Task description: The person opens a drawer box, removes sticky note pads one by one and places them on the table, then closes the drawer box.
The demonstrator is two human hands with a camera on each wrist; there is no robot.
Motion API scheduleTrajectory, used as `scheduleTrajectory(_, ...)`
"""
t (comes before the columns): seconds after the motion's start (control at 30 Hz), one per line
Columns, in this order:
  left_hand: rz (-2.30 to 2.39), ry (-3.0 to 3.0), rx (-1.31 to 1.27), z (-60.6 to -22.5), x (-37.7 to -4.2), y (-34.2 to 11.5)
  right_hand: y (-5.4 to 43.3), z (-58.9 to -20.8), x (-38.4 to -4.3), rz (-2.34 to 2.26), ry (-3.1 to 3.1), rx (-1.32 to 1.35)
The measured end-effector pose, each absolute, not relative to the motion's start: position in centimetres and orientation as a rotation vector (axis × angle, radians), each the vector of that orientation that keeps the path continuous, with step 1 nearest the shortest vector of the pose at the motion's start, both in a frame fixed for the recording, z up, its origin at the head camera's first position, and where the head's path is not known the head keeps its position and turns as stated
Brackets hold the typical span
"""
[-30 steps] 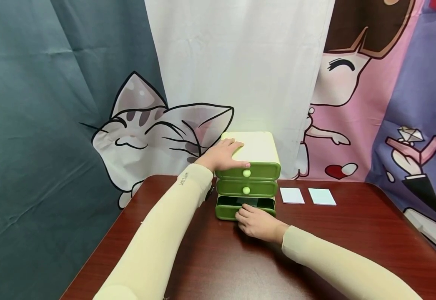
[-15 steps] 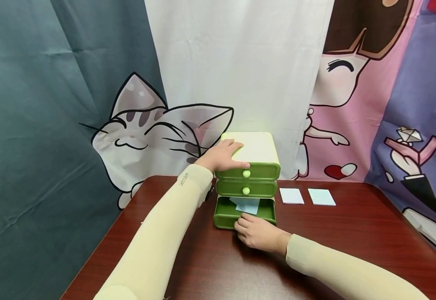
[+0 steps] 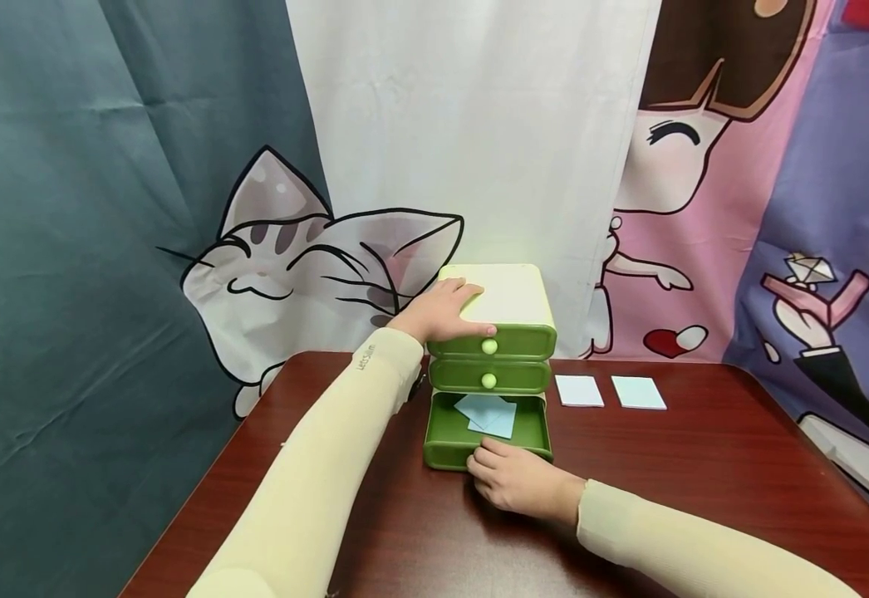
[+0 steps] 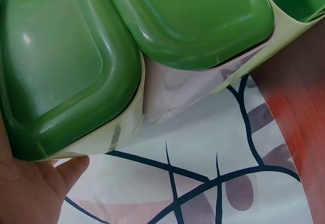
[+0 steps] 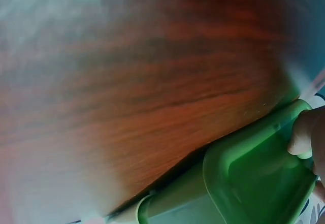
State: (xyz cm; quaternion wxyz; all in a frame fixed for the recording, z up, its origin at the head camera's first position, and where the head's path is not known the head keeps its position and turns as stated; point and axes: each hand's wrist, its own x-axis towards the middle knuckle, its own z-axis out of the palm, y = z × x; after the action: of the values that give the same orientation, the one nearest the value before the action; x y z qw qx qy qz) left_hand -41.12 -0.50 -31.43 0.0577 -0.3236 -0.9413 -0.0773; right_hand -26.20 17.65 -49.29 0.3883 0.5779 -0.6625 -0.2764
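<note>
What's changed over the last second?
The right hand has pulled the bottom drawer farther out, toward the head camera, bringing the blue papers inside into fuller view. Nothing was let go. The left hand stays on the cabinet; the upper two drawers stay shut.

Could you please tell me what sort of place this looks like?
Probably an indoor spot staged for tabletop work: a cartoon-printed cloth backdrop hangs behind a reddish-brown wood-grain table, which bears a green three-drawer organizer and two square notepads.
</note>
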Motion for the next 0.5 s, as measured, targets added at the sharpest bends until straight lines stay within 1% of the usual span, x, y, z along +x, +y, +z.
scheduleTrajectory(0.5,-0.234,-2.848,-0.995,-31.6,-41.3,-0.5,17.5,-49.3,-25.1,-0.669,-1.676,1.485)
